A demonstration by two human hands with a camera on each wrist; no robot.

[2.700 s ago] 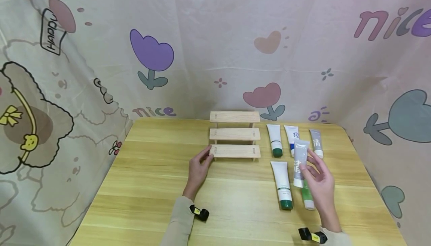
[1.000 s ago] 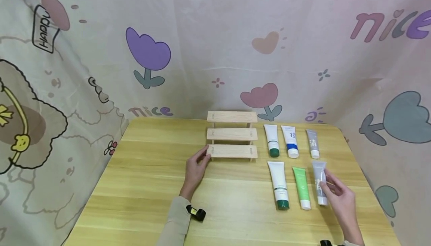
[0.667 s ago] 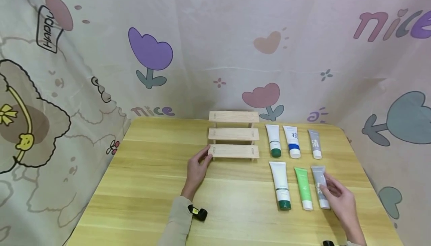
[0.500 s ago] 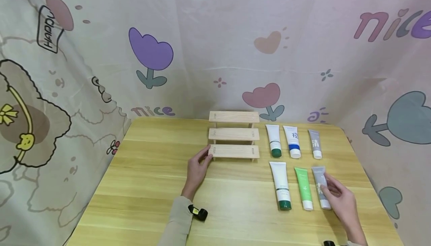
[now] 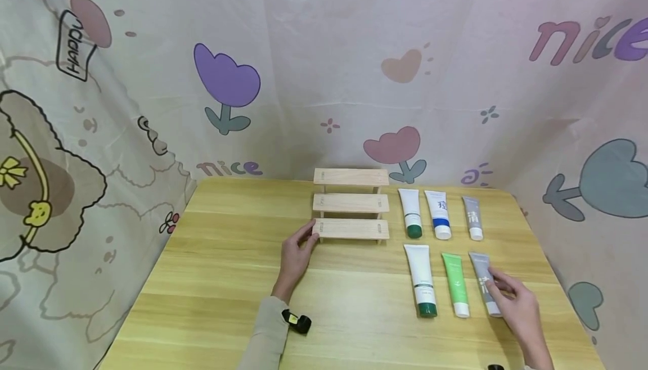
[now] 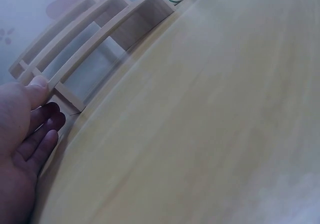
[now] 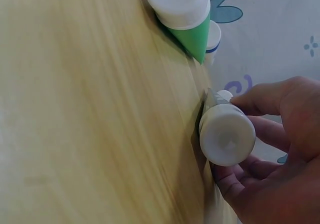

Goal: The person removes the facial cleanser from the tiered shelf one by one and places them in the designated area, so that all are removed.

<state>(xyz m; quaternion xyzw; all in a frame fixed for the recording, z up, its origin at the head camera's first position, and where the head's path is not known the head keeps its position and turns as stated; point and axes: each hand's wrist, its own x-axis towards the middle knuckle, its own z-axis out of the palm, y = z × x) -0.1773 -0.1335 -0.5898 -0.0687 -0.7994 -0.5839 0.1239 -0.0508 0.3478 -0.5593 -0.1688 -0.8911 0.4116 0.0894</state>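
My left hand (image 5: 295, 260) holds the left end of the lowest step of a three-tier wooden display stand (image 5: 351, 228). In the left wrist view the thumb lies on the step's edge, with the fingers (image 6: 42, 149) below it. On the right, my right hand (image 5: 515, 302) has thumb and fingers at the sides of a grey squeeze tube (image 5: 481, 271) lying on the table. Its white cap (image 7: 227, 135) faces the right wrist camera. Immediately left of it lies a green tube (image 5: 454, 280), then a large white tube with a dark green cap (image 5: 419, 271).
Behind these lie a smaller white tube with a green cap (image 5: 410, 210), a white tube with a blue band (image 5: 437, 210) and a small grey tube (image 5: 472, 215). A patterned cloth (image 5: 304, 77) hangs behind the wooden table (image 5: 228, 280).
The right hand has brought the grey tube from above the green one down to the table on its right, then shifted it slightly nearer. The left hand stays at the stand.
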